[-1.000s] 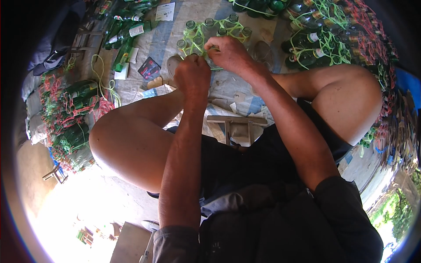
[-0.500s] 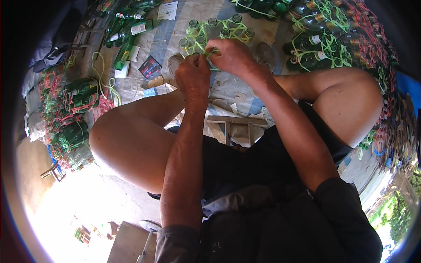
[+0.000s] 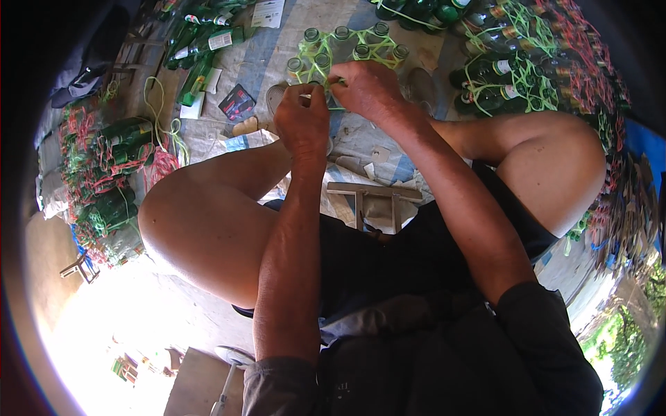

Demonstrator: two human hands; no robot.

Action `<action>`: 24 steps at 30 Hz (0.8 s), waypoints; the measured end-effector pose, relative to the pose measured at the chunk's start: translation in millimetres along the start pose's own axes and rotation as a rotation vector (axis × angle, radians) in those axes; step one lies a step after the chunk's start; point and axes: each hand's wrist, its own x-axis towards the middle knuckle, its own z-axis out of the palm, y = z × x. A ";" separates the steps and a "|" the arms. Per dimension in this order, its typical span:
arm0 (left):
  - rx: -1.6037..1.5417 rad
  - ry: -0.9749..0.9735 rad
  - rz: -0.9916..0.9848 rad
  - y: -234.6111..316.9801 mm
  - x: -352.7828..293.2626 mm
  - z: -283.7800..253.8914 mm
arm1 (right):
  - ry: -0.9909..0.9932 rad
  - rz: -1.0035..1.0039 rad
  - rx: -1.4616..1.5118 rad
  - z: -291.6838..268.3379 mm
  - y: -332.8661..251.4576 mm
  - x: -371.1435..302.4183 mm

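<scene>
Several clear glass bottles stand upright in a cluster between my feet, laced together around their necks with bright yellow-green string. At the near side of this cluster both hands work close together. My right hand is closed in a pinch on the string, its knuckles by the nearest bottle necks. Just left of it and slightly lower, my left hand has thumb and forefinger curled together on the string; the strand between the two hands is partly hidden by the fingers.
Green bottles lie at the far left. Tied bundles of bottles are stacked at the right, more bundles at the left. A loop of loose string and a dark card lie left of my feet. A small wooden stool stands between my legs.
My left hand has shifted slightly left, drawing a little away from the right hand, which stays by the bottle necks. The bottles appear slightly further right in the picture.
</scene>
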 end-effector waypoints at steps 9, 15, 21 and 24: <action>-0.090 -0.019 -0.043 -7.5 -2.2 2.9 | -0.004 0.006 -0.020 1.7 -0.1 1.2; -0.116 -0.021 -0.035 -8.0 -2.5 2.1 | -0.029 0.017 -0.086 -1.9 -5.5 0.9; -0.080 -0.019 0.001 -4.8 -2.8 0.3 | -0.002 -0.004 -0.113 1.3 -3.5 0.5; -0.078 -0.022 -0.007 -6.1 -3.0 -0.9 | 0.005 0.017 -0.039 3.0 -3.5 -0.6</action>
